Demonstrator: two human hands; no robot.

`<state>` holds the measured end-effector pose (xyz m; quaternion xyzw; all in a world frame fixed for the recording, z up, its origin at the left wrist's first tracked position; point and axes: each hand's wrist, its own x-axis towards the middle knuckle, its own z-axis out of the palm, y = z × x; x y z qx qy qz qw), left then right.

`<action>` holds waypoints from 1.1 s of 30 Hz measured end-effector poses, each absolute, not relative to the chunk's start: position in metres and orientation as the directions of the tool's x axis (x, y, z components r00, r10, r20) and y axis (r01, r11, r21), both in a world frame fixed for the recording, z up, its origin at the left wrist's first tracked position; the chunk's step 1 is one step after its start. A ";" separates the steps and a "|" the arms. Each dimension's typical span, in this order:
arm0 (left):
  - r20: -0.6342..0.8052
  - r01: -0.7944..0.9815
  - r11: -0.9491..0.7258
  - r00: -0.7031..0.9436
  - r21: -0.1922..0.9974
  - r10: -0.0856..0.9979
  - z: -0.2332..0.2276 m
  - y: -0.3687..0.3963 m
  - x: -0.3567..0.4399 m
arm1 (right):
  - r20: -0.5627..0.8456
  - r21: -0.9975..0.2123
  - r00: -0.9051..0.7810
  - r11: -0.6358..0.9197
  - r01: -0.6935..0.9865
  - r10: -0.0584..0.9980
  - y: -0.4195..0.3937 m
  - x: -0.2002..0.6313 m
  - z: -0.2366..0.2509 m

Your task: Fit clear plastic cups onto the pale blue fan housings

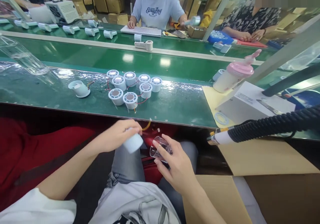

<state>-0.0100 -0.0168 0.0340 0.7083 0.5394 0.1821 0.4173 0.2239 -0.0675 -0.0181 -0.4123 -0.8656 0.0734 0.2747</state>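
In hand, over the lap: left hand (117, 134) closed round a pale blue cylindrical plastic housing (133, 143) with a yellow wire; right hand (175, 165) pinching a clear ribbed plastic cap (160, 149) just beside it, the two parts not yet joined. On the green table (175, 103): eight white round motor units with red wires (132, 85), apparently waiting; one pale blue housing lying apart (79, 88). Beyond: a conveyor (100, 55), other workers.
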 end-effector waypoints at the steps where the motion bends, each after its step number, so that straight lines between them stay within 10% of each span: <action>1: -0.242 0.575 -0.068 0.445 0.815 0.862 0.029 -0.021 -0.005 | 0.438 -0.304 -0.501 0.648 0.699 0.746 -0.067 0.221 -0.017; 6: -0.200 0.568 -0.230 0.594 0.790 0.779 0.010 -0.033 0.025 | 0.334 -0.225 -0.446 0.530 0.818 0.830 -0.065 0.222 -0.017; 13: 0.010 0.323 -0.204 0.513 0.924 0.859 -0.013 -0.034 0.046 | 0.120 -0.776 -0.304 0.281 0.564 0.945 -0.078 0.248 -0.007; 19: 0.119 0.241 -0.335 0.624 0.911 0.772 -0.031 -0.035 0.059 | 0.060 -0.938 -0.092 0.088 0.335 0.994 -0.082 0.260 -0.001; 24: -0.049 0.085 -0.017 0.723 0.996 0.689 -0.027 -0.040 0.065 | -0.075 -0.994 -0.014 -0.074 0.081 0.997 -0.082 0.272 -0.005; 33: -0.233 -0.057 0.390 0.719 0.919 0.655 -0.021 -0.049 0.064 | 0.202 -0.802 -0.365 0.368 0.471 0.909 -0.094 0.290 -0.006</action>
